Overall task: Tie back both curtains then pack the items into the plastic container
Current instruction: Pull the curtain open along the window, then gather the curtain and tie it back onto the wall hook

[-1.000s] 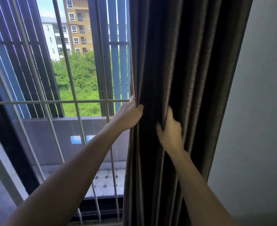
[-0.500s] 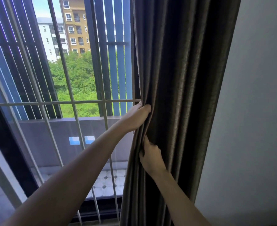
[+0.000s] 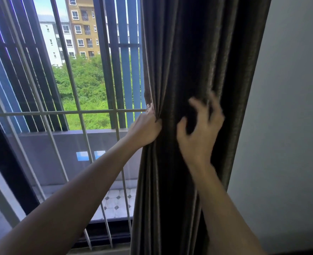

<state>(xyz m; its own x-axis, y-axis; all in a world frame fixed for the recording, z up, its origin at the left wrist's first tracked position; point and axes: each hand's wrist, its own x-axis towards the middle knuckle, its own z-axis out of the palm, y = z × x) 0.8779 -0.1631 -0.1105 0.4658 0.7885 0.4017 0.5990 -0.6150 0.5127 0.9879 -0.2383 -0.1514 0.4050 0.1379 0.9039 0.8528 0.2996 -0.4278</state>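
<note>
One curtain (image 3: pixel 194 70) in view, dark brown-grey, bunched into vertical folds, long axis running top to bottom of the scene with a slight lean, upper end tipped right; it hangs right of centre, between the window on the left and one plain pale wall (image 3: pixel 290 107) on the right. One window (image 3: pixel 41 162) fills the left half, dark frame, with a metal grille (image 3: pixel 67 112) of several slanted uprights and one horizontal bar in front of the glass; far beyond it blue vertical slats, green trees and two apartment blocks, one tan, one white. Tiled balcony floor visible low through the glass. Two bare forearms reach in from the near edge. Left hand (image 3: pixel 144 129) sits at the curtain's left edge just below the grille's horizontal bar, fingers clenched on a pinch of the edge folds. Right hand (image 3: pixel 199 129) is just right of it, motion-blurred, fingers (image 3: pixel 194 103) spread and curled against the front of the folds; can't tell whether it has fabric gripped or is only touching. Hands near each other, not touching.
</note>
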